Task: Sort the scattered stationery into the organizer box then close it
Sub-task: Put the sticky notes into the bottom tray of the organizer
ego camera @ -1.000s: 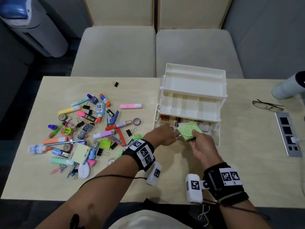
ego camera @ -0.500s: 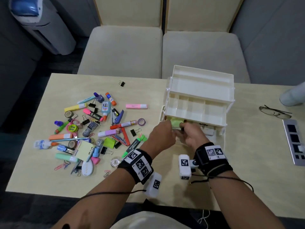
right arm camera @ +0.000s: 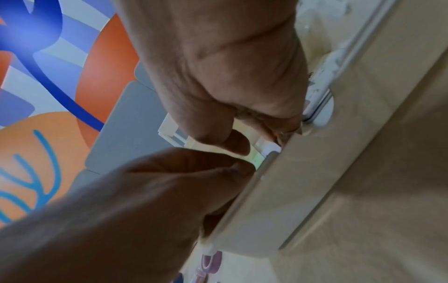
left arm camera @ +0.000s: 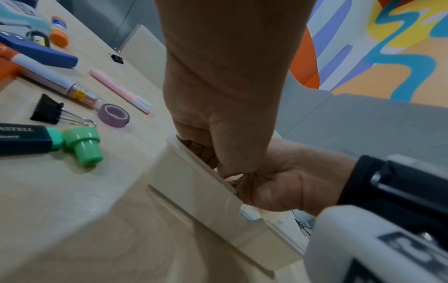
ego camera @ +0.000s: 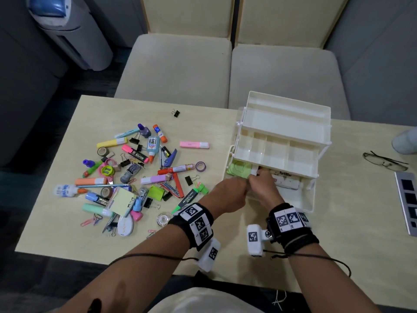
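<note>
The cream organizer box (ego camera: 282,123) stands open on the table, its tiers stepped back. A green sticky pad (ego camera: 239,169) lies in the left end of the bottom compartment, with white markers (ego camera: 286,182) to its right. Both hands reach over the front rim. My left hand (ego camera: 244,188) curls its fingers down inside the rim (left arm camera: 194,187), the tips hidden. My right hand (ego camera: 257,177) has its thumb and fingers bent beside a small white piece (right arm camera: 270,148); a grip on it cannot be made out. The scattered stationery pile (ego camera: 135,177) lies left of the box.
A pink highlighter (ego camera: 194,145), purple tape roll (left arm camera: 113,115) and green stamp (left arm camera: 83,145) lie nearest the box. A lone binder clip (ego camera: 175,113) sits farther back. Glasses (ego camera: 383,160) and a power strip (ego camera: 406,199) lie at the right; two chairs (ego camera: 176,71) stand behind.
A second ago my right hand held the green pad over the box front. Now the pad lies in the bottom compartment, and both hands have moved in over the rim.
</note>
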{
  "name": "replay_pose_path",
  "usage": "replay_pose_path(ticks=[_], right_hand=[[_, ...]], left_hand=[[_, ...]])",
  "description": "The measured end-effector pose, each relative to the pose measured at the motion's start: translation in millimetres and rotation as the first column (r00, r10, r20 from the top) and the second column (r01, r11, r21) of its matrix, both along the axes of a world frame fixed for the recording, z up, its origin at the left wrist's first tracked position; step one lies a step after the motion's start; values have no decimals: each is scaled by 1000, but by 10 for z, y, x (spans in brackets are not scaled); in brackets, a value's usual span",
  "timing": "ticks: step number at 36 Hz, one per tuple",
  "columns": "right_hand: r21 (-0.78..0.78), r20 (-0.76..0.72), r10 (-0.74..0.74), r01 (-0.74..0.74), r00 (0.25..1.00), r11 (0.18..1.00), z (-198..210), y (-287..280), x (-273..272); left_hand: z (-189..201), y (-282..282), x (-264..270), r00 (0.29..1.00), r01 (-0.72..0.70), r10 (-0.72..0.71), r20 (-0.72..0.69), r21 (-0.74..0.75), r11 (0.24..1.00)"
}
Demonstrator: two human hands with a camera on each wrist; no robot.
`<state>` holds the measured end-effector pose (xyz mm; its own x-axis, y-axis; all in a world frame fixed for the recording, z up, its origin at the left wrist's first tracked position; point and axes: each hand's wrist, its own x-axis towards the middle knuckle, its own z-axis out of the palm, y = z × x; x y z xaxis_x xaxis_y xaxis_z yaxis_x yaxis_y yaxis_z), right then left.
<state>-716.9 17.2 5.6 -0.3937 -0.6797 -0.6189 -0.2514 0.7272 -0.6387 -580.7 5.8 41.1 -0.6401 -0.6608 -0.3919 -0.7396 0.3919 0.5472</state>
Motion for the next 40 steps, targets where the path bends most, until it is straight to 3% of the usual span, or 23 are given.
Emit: replay_pose_path(ticks=[9,13,17,32,40], right_hand=[[-80,-218,202,-224,955,971,272,166,82],[-264,-236,232,-292,944,919,500,153,385],[-336,-245,353,-420,903,843,576,80,819],[-135,-280,650,-700,706,701,284,108,2249],[-7,-515,692,-810,505,586,-54,66,2715]], left_hand=[[55,29,607,957,-46,15,-289,-102,994],[118,10,1093,945,-108,58,-322,-140,984],[153,-26,1682,936,-205,158,-315,-123,971],[-28,45,3896,881,-449,440,-173,-11,894],[-120,29,4539,891,-447,445,-87,-10,894]])
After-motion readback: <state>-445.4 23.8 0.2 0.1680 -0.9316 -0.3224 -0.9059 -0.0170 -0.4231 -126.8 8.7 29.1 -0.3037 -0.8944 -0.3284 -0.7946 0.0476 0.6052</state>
